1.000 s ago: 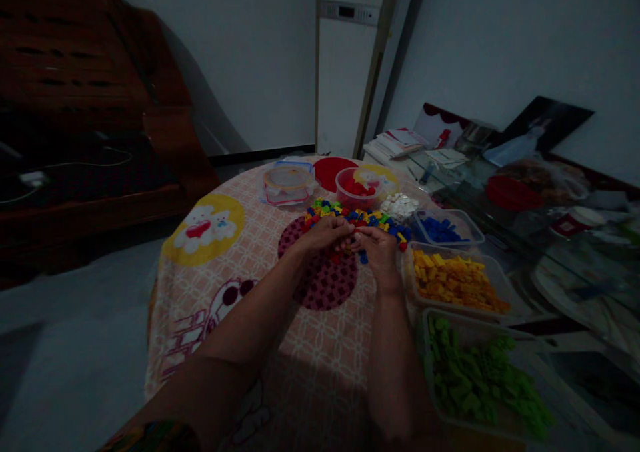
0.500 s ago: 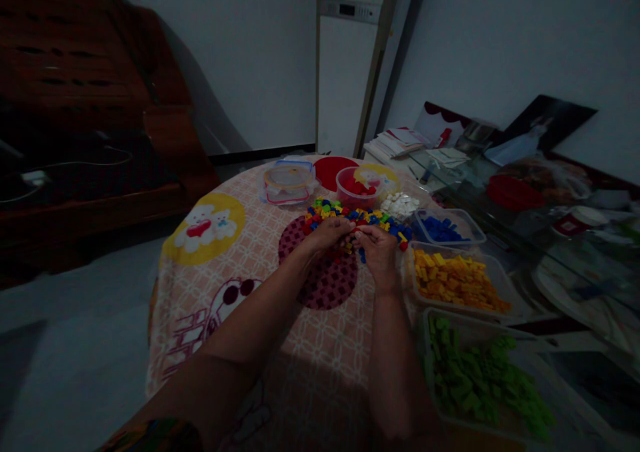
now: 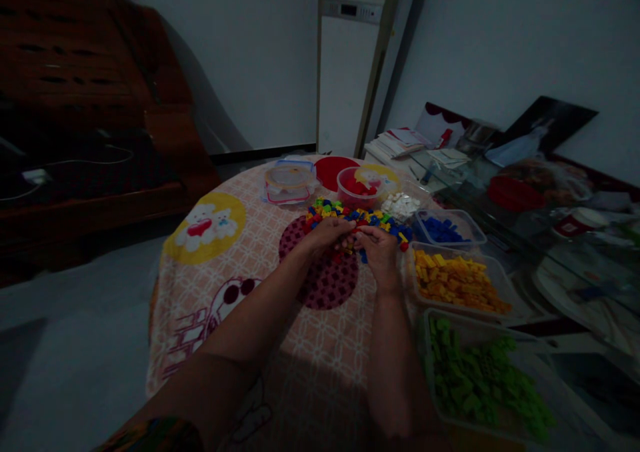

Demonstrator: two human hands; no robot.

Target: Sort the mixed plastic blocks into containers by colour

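Observation:
My left hand (image 3: pixel 323 234) and my right hand (image 3: pixel 377 247) meet fingertip to fingertip at the near edge of a pile of mixed coloured bricks (image 3: pixel 357 216) on a round table with a patterned cloth (image 3: pixel 240 265). The fingers of both hands are pinched together over small bricks, red ones among them; the light is too dim to tell exactly which pieces each hand holds. A few loose bricks lie on the dark red circle of the cloth just below the hands.
Clear tubs line the right side: green bricks (image 3: pixel 480 379), yellow and orange bricks (image 3: pixel 457 280), blue bricks (image 3: pixel 443 229), white bricks (image 3: pixel 400 205), red bricks (image 3: pixel 357 187). An empty lidded tub (image 3: pixel 287 182) stands at the back. A cluttered glass table (image 3: pixel 550 212) is to the right.
Both hands stay together at the pile, the fingers shifting slightly as they work small bricks. Nothing else has moved.

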